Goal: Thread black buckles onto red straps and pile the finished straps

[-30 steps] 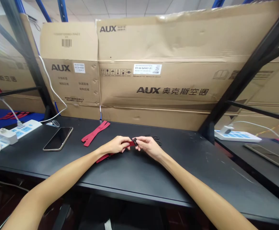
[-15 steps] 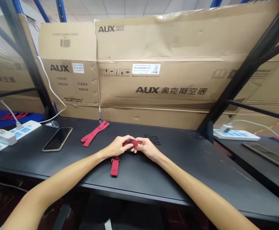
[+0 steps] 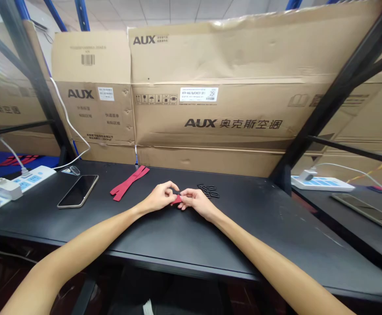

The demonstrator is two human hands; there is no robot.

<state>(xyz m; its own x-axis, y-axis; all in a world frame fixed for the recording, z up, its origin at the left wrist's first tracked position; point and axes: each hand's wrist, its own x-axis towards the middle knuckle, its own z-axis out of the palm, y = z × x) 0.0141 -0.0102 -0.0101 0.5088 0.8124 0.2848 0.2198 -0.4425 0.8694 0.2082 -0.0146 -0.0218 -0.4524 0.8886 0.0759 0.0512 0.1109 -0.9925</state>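
My left hand point(image 3: 160, 197) and my right hand point(image 3: 194, 201) meet over the middle of the black table point(image 3: 184, 236), both pinched on a red strap point(image 3: 177, 199) with a small black buckle at the fingertips. Only a short red bit shows between the fingers; the rest of the strap is hidden. Just beyond my right hand lies a small pile of black buckles point(image 3: 208, 190). A few loose red straps point(image 3: 128, 183) lie to the left of my left hand.
A phone point(image 3: 78, 190) lies face up at the left, beside white power strips point(image 3: 17, 181) with cables. Large AUX cardboard boxes point(image 3: 210, 96) stand along the table's back. Black rack posts point(image 3: 328, 100) frame both sides. Another power strip point(image 3: 322, 183) sits at the right.
The strap's long red tail hung toward the table's front edge half a second ago; now it is out of sight between my hands, which have stayed close together.
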